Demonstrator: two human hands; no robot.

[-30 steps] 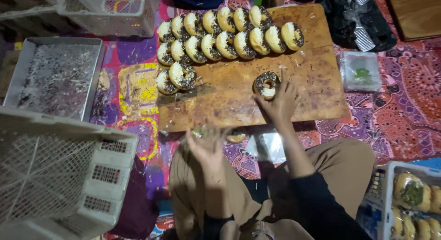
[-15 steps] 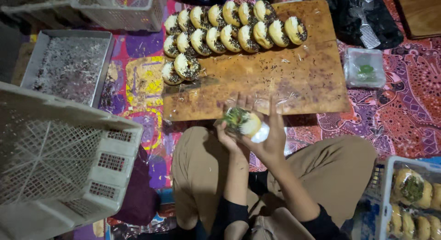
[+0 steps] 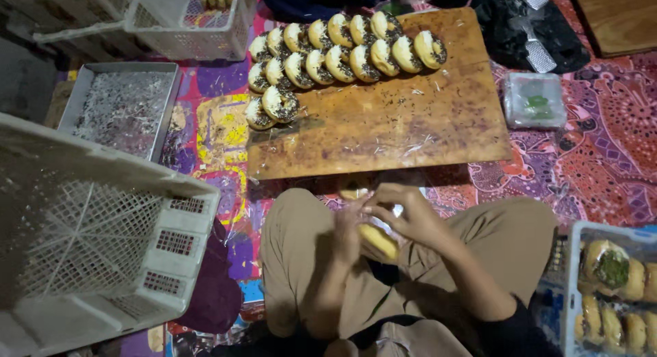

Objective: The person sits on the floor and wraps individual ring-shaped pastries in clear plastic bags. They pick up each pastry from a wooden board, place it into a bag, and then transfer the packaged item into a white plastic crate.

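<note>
Doughnut (image 3: pixel 378 241) mostly hidden by blurred hands, right crate (image 3: pixel 573 275) — edge-cropped, left crate (image 3: pixel 102 241) too

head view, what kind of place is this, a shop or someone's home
Probably a small home-style doughnut workshop run on the floor, not a shop counter. Rows of sprinkled doughnuts sit on a wooden board laid over a patterned mat, with white plastic crates around, and both hands hold one doughnut.
</note>
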